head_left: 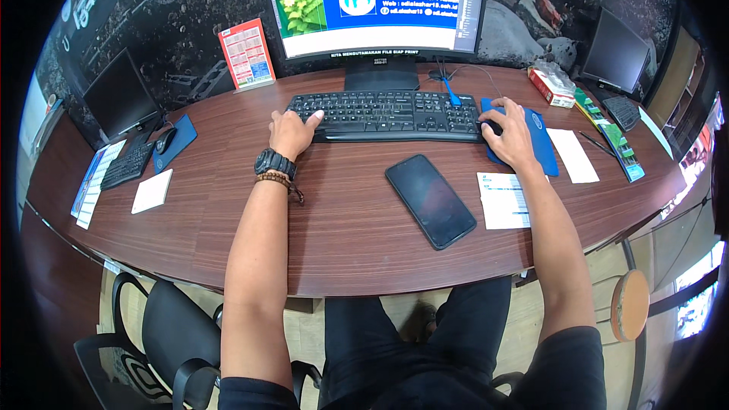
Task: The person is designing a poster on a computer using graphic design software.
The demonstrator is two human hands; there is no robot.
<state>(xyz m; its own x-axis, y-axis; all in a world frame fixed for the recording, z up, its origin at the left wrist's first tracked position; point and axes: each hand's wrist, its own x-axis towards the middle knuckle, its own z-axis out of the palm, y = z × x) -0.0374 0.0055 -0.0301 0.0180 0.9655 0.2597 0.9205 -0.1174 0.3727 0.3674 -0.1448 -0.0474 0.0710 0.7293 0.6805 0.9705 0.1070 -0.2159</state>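
Observation:
A black keyboard (391,115) lies in front of a curved monitor (380,36) that shows a blue and green layout in an editing window. At the keyboard's left end rests my left hand (293,134), thumb stretched over the keys and the other fingers partly hidden at the edge; it holds nothing. A black watch and a beaded bracelet circle that wrist. On the right, my right hand (512,134) is curved over a black mouse (493,127), mostly covered by the fingers, on a blue mouse pad (541,144).
A dark phone (430,200) lies below the keyboard, beside a printed slip (501,201) partly under my right forearm. A red desk calendar (247,55) stands left of the monitor. A red-white box (551,85), white paper (573,156) and a pen (597,143) lie right.

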